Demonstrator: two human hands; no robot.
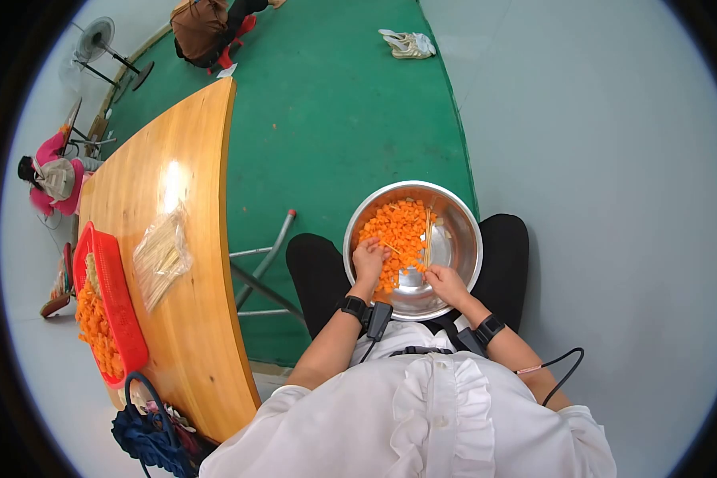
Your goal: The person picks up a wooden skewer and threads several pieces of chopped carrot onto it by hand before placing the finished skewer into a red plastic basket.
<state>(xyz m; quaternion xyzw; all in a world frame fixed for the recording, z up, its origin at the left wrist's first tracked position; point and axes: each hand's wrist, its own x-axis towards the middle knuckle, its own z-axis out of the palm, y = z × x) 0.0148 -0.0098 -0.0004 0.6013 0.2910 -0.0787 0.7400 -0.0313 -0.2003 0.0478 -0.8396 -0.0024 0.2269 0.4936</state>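
Observation:
A steel bowl [476, 247] rests on my lap between my knees, with many small orange carrot cubes [402, 223] heaped in its left part. Several thin wooden skewers [429, 235] lie lengthwise in the bowl, right of the cubes. Over the bowl's left side, my left hand [366, 261] is closed in a pinch, and a short wooden stick points out from its fingers over the cubes. My right hand [448, 285] is closed too, its fingertips beside a carrot cube near the lower ends of the skewers. What it grips is too small to make out.
On the wooden table [207, 319] to my left lie a plastic bag of skewers [162, 255] and a red basket [127, 303] of carrot pieces. A blue bag [147, 438] sits at its near end. Table legs [267, 259] stand beside my left knee. Shoes [409, 45], a fan [95, 38] and two other people are farther off.

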